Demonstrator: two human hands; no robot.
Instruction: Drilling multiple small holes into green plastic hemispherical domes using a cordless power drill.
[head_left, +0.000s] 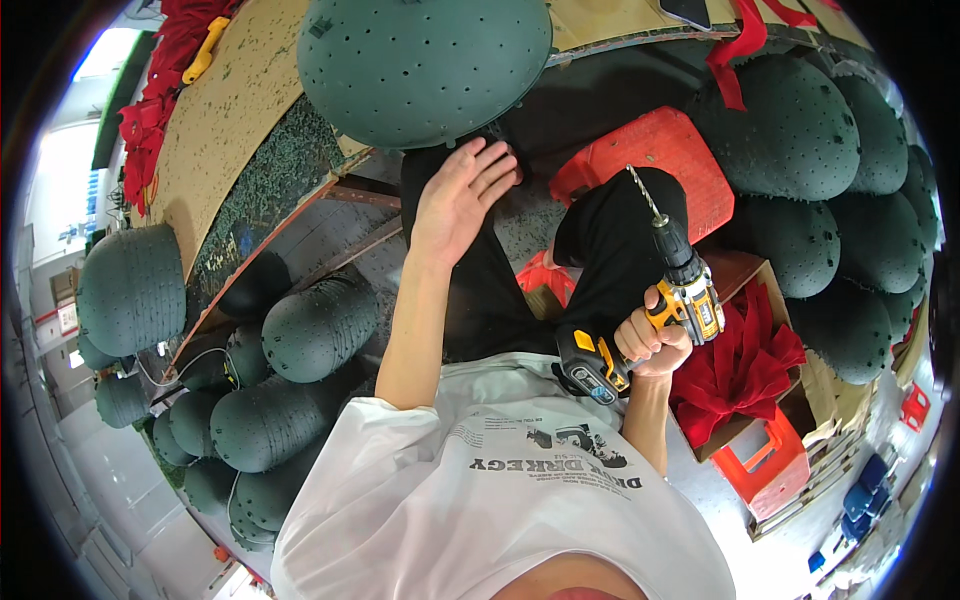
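A large dark green dome [425,75], dotted with small holes, sits on the table edge in front of me. Just below its near rim is my left hand [455,210], open with its fingers stretched out and nothing in them; whether the fingertips touch the dome I cannot tell. My right hand [650,342] grips a yellow and black cordless drill [692,300] by its handle, over my right thigh. From the drill's chuck a long spiral drill bit [643,190] points forward, away from the dome and touching nothing.
Stacked green domes stand on the left [320,325] and the right [790,130]. Green shavings cover the tabletop's edge [275,175]. A red plastic stool [690,165] stands ahead of my right knee. Beside the drill, a cardboard box [785,300] holds red ribbon bows [735,365].
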